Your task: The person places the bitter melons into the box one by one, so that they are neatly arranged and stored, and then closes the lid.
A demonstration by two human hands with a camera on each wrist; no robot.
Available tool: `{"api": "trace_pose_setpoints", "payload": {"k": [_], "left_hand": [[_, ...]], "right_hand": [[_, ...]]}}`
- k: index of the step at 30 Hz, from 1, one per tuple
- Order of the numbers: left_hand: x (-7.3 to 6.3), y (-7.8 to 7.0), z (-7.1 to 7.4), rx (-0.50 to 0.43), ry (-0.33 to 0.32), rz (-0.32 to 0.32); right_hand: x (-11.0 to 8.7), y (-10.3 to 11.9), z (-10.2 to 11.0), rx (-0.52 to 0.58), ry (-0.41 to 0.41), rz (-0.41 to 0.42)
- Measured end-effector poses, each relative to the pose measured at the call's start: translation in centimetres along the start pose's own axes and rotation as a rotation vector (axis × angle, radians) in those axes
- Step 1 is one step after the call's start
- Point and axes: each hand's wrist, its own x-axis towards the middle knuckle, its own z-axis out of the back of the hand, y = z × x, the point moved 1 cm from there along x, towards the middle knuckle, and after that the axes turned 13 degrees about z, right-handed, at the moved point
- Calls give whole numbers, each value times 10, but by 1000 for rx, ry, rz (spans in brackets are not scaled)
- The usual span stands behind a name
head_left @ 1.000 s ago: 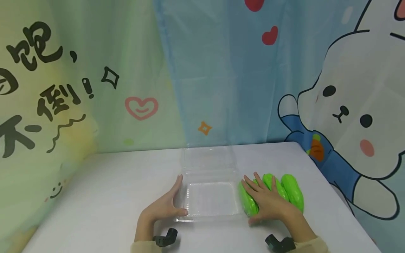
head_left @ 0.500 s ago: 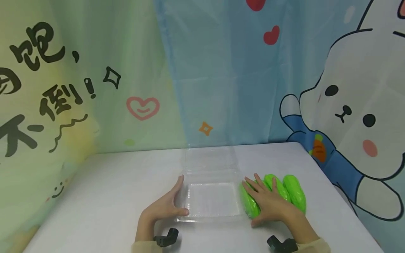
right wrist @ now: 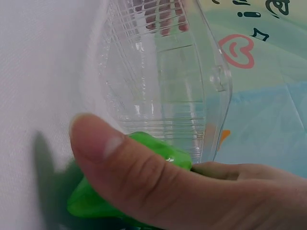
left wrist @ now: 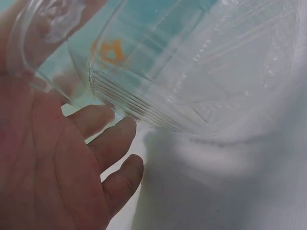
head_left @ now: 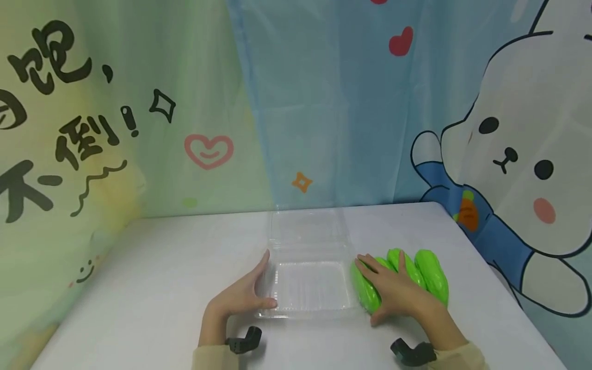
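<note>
A clear plastic clamshell box [head_left: 314,288] lies opened out on the table, its lid [head_left: 307,226] folded back towards the curtain. My left hand [head_left: 238,295] rests against the box's left side, fingers relaxed and thumb at the near left corner; in the left wrist view the fingertips [left wrist: 125,171] meet the ribbed wall. Beside the box's right edge, my right hand [head_left: 395,293] grips a glossy bright green oblong piece [head_left: 363,288], with the thumb [right wrist: 136,160] across it in the right wrist view. That hand partly hides the green pieces behind it.
More green oblong pieces [head_left: 432,275] lie side by side just right of the right hand. The white table [head_left: 152,288] extends to both sides. A printed curtain [head_left: 300,103] hangs along its back edge.
The right hand's spread fingers have drawn together and curled round the leftmost green piece. The left hand and the box keep their places. The head view has tilted slightly downward.
</note>
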Motion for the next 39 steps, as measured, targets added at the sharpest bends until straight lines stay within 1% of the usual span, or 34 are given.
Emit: {"api": "trace_pose_setpoints", "payload": {"k": [3, 8, 10, 15, 28, 34, 39], "left_hand": [[1, -1, 1, 3, -5, -12], [0, -3, 5, 22, -23, -11], [-1, -4, 6, 23, -23, -2], [-2, -4, 6, 21, -21, -8], [-3, -5, 5, 13, -16, 16], [-1, -3, 4, 16, -8, 12], [-2, -2, 3, 3, 0, 11]], "right_hand": [[1, 1, 3, -17, -3, 3], [3, 2, 6, -48, -13, 18], [4, 2, 6, -62, -18, 23], [4, 1, 5, -70, -24, 31], [2, -1, 6, -40, -27, 21], [0, -2, 6, -44, -32, 26], [-3, -3, 9, -23, -40, 22]]}}
